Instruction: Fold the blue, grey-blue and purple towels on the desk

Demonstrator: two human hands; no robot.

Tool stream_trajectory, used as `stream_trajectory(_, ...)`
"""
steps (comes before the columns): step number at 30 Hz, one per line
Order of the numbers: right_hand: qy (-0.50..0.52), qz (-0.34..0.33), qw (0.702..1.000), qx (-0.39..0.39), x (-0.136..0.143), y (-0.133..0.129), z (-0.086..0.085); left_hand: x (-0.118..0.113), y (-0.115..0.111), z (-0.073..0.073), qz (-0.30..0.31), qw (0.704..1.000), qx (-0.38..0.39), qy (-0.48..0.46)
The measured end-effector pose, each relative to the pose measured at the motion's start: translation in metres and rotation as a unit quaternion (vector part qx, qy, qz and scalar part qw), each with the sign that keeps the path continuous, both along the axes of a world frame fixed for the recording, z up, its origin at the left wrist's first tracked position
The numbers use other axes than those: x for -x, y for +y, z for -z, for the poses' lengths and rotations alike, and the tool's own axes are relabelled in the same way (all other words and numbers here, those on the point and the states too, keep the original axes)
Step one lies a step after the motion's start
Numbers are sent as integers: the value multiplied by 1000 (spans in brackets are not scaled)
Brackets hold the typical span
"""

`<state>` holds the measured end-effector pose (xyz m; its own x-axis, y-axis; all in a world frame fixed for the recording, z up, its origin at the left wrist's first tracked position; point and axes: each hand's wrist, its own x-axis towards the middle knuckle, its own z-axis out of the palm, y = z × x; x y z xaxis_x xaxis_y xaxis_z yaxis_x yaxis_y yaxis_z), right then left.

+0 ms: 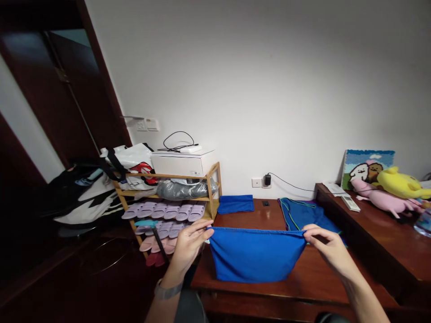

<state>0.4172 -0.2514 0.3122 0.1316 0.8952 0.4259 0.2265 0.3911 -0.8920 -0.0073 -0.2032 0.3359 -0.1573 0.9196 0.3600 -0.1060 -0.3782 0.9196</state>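
A blue cloth [254, 255] is stretched between my two hands over the front of the dark wooden table [323, 269]. Its top hem runs nearly straight, and the lower part hangs down in front of me. My left hand [192, 242] pinches the upper left corner between thumb and fingers. At the upper right corner, my right hand [325, 244] has the same kind of pinch. Behind the held cloth, a folded blue cloth [235, 204] lies at the table's back left. More blue cloth with green edging [305, 215] lies spread at the back right.
On the left stands a wooden shoe rack [180, 175] with purple slippers [164, 211] and a white box [183, 162] on top. A raised wooden surface [380, 233] at right holds a remote [350, 203] and plush toys [390, 197]. A plugged-in charger [267, 179] trails a black cable.
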Motion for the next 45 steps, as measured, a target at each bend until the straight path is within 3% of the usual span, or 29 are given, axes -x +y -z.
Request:
stream_trajectory(8,62,61,996,23,0,-9,5,-9,-9,-9,-26,999,-4,-45)
stream_trajectory(11,41,77,996,20,-3,-5,8,-5,7,2,-28,998,22,-60)
stream_trajectory(13,31,79,996,25,-5,9,16,-2,29,18,-12,997,51,-55)
stream_trajectory(16,21,65,996,50,-6,55,41,-3,83,56,15,997,69,-27)
stream_trajectory(19,-5,53,994,91,0,131,75,-11,153,101,0,996,66,57)
stream_trajectory(22,-74,109,983,127,21,207,110,-28,211,142,-57,980,74,174)
stream_trajectory(24,-108,148,973,139,43,237,137,-41,228,169,-87,971,76,211)
stream_trajectory(26,-125,161,969,142,67,245,171,-53,224,201,-95,966,69,231)
stream_trajectory(28,-168,149,965,139,86,234,211,-61,203,242,-80,955,49,280)
stream_trajectory(31,-346,99,923,135,97,198,270,-66,165,304,-61,860,-34,505)
stream_trajectory(34,-456,88,870,168,92,167,299,-65,143,337,-50,789,-54,610)
stream_trajectory(36,-486,95,846,197,85,156,301,-65,142,341,-34,771,-59,634)
stream_trajectory(39,-504,91,826,235,80,152,289,-69,148,333,-22,755,-65,652)
stream_trajectory(45,-508,93,825,229,94,177,257,-100,168,312,-49,749,-77,656)
